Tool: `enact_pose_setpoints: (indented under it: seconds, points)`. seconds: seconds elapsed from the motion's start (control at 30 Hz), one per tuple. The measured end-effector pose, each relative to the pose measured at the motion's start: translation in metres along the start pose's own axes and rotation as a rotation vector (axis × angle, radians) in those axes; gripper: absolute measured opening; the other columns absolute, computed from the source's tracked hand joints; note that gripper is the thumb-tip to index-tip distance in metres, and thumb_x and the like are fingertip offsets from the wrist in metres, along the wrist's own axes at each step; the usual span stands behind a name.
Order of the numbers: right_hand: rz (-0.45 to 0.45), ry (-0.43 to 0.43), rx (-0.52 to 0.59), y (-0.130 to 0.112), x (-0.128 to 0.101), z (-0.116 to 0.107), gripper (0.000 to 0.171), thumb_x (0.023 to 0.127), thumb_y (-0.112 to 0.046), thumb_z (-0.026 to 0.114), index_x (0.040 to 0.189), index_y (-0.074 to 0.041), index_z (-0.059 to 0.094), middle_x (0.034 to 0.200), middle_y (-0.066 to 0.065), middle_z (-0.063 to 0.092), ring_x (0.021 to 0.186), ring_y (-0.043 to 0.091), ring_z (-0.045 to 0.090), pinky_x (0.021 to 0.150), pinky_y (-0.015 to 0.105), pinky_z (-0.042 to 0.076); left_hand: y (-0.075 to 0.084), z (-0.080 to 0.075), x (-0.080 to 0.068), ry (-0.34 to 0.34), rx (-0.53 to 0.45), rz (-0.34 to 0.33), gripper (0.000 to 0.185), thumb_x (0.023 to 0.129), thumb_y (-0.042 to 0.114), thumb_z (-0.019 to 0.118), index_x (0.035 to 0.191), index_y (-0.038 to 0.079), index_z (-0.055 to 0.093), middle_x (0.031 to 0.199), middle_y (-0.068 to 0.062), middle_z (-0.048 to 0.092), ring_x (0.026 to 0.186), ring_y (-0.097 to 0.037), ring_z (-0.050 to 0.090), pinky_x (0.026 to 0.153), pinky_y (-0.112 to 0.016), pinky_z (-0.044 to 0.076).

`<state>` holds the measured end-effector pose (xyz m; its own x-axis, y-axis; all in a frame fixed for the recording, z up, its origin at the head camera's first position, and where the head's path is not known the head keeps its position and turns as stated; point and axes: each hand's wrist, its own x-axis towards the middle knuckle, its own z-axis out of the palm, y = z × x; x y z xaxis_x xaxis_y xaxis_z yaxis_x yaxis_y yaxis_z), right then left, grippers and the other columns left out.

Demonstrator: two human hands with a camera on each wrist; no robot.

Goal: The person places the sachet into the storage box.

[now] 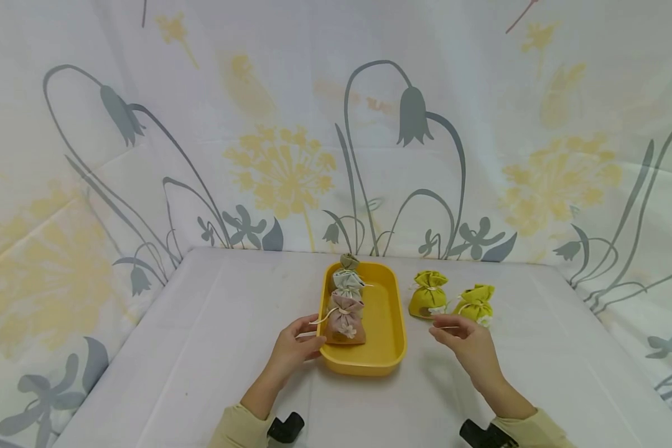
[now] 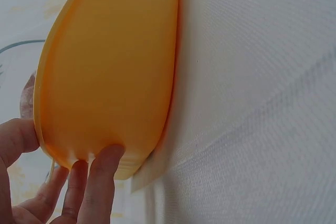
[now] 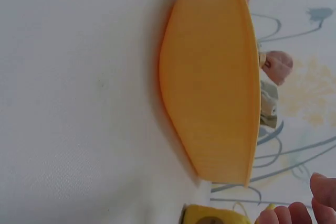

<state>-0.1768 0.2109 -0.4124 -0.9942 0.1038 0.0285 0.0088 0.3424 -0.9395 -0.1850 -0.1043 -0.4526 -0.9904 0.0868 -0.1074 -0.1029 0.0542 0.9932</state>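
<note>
A white-covered worktop [image 1: 201, 348] carries everything, backed and flanked by a flower-printed curtain [image 1: 285, 155]. Near the middle of the worktop, closer to its near edge, sits our yellow tray [image 1: 386, 323], its long side running toward the far edge. Our left hand [image 1: 294, 348] steadies it: the thumb lies over the rim and the fingers [image 2: 97, 182] curl against the outer wall at the tray's near-left corner, seemingly so that it does not slide.

Inside the tray, along its left wall, three small drawstring pouches lie in a row, seemingly packed to leave the right half free: a pink pouch [image 1: 345, 318] nearest us, a grey pouch [image 1: 348, 284] behind it, an olive pouch [image 1: 348, 261] at the far end.

Two yellow-green pouches [image 1: 429, 294] stand upright on the worktop just right of the tray. Our right hand [image 1: 463, 342] hovers before them, fingers loosely bent, holding nothing.
</note>
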Motion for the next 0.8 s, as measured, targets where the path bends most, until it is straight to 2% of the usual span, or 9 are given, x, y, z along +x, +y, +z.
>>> enact_pose_setpoints:
  seconds: [0.37, 0.63, 0.8]
  points:
    - [-0.007, 0.065, -0.014, 0.016, 0.006, -0.019, 0.044, 0.082, -0.021, 0.072, 0.115, 0.007, 0.06, 0.101, 0.007, 0.067, 0.08, 0.0, 0.061, 0.072, 0.016, 0.051, -0.002, 0.001, 0.002, 0.015, 0.016, -0.011, 0.053, 0.085, 0.011, 0.068, 0.132, 0.0, 0.047, 0.119, -0.019, 0.051, 0.101, -0.028, 0.059, 0.074, -0.035, 0.056]
    - [-0.057, 0.129, 0.016, 0.029, 0.008, -0.029, 0.041, 0.082, -0.015, 0.072, 0.111, 0.011, 0.059, 0.096, 0.004, 0.068, 0.077, 0.0, 0.062, 0.07, 0.017, 0.053, -0.003, 0.0, 0.002, 0.018, 0.009, -0.011, 0.051, 0.085, 0.009, 0.068, 0.131, 0.0, 0.048, 0.119, -0.019, 0.052, 0.1, -0.028, 0.06, 0.074, -0.036, 0.056]
    - [-0.049, 0.177, 0.079, 0.037, 0.009, -0.036, 0.037, 0.081, -0.012, 0.073, 0.108, 0.01, 0.061, 0.089, -0.006, 0.069, 0.075, 0.001, 0.063, 0.067, 0.017, 0.053, -0.003, 0.0, 0.002, 0.011, 0.01, -0.006, 0.052, 0.085, 0.01, 0.067, 0.132, 0.0, 0.048, 0.119, -0.019, 0.052, 0.1, -0.028, 0.059, 0.074, -0.036, 0.055]
